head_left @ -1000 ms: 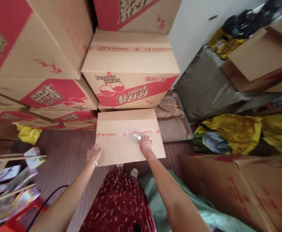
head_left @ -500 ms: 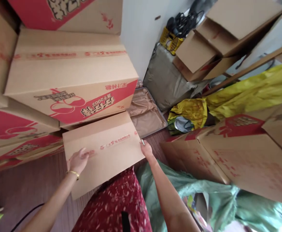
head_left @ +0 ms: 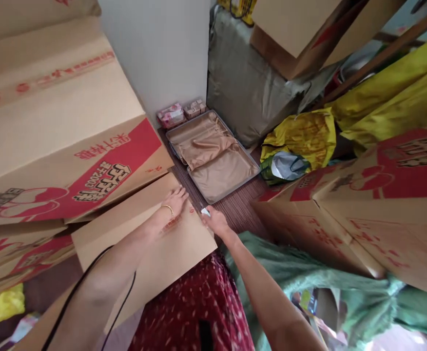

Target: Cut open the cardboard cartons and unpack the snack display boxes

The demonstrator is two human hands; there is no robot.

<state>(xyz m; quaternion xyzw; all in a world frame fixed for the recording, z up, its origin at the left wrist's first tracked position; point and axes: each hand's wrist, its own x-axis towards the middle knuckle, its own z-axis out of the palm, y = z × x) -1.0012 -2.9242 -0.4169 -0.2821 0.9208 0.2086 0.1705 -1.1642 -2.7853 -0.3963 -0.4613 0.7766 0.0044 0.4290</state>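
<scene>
A taped cardboard carton (head_left: 186, 246) lies in front of me, with red-printed tape along its top. My left hand (head_left: 175, 202) rests on the carton near its right end, fingers stretched out over the tape, a thin gold bangle on the wrist. Just off the carton's right edge, my right hand (head_left: 215, 222) is closed on a small white object (head_left: 205, 212). Most of that object is hidden by the fingers, so its kind is unclear. A dark cord crosses my left forearm.
Stacked red-printed cartons (head_left: 100, 180) stand at the left, and more cartons (head_left: 345, 214) are at the right. An open suitcase half with brown lining (head_left: 221, 175) lies on the floor ahead. Nearby are a yellow bag (head_left: 308, 134) and green sheeting (head_left: 272, 263).
My left hand has slid from the carton's left part to its right end. My right hand stays by the right edge, the white object showing more. The view has shifted right.
</scene>
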